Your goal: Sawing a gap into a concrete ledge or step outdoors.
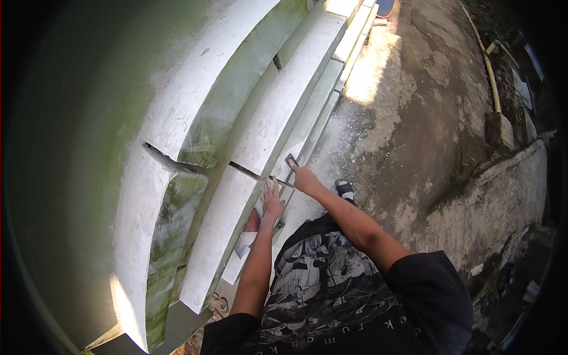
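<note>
Stepped, white-topped ledges with greenish sides run along my left, split by dark gaps. My left hand (271, 200) lies with its fingers stretched out against the edge of a middle ledge (228, 216), near such a gap. Just beyond it, my right hand (304, 180) is closed on a small dark flat scraper (290, 161). The scraper rests at a lower ledge (299, 139), whose top looks pale and dusty. My fingers hide part of the tool, so its exact shape is hard to make out.
A green wall (77, 160) rises at the left. White dust (334, 139) covers the stained concrete ground (408, 136) beside the ledges. A reddish object (252, 221) sits below my left hand. My sandaled foot (344, 189) and a low concrete wall (491, 207) are to the right.
</note>
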`<move>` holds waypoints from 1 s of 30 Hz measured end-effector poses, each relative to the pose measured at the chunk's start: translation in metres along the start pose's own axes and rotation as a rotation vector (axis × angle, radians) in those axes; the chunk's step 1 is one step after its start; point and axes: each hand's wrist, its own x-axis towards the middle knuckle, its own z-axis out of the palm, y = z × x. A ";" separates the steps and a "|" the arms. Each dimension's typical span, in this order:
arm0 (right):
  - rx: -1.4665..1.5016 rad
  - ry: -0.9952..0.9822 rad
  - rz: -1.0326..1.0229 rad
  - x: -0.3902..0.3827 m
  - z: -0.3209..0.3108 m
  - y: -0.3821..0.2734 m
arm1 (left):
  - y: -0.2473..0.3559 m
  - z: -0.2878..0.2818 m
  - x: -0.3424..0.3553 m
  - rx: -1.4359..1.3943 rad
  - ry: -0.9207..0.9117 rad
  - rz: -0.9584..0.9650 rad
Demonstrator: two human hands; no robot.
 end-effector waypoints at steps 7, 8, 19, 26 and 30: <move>-0.103 0.034 0.032 0.017 -0.001 -0.020 | 0.000 -0.009 -0.004 0.013 -0.178 -0.085; -0.074 0.036 0.027 0.017 -0.002 -0.024 | -0.003 -0.010 -0.002 -0.003 -0.182 -0.086; -0.082 -0.020 0.016 0.025 -0.016 -0.031 | -0.011 -0.006 -0.002 -0.042 -0.256 -0.076; -0.122 -0.020 -0.026 0.015 -0.009 -0.009 | -0.015 -0.004 -0.003 -0.055 -0.250 -0.072; -0.132 0.033 -0.058 0.039 -0.009 -0.014 | -0.014 -0.002 0.000 -0.048 -0.262 -0.090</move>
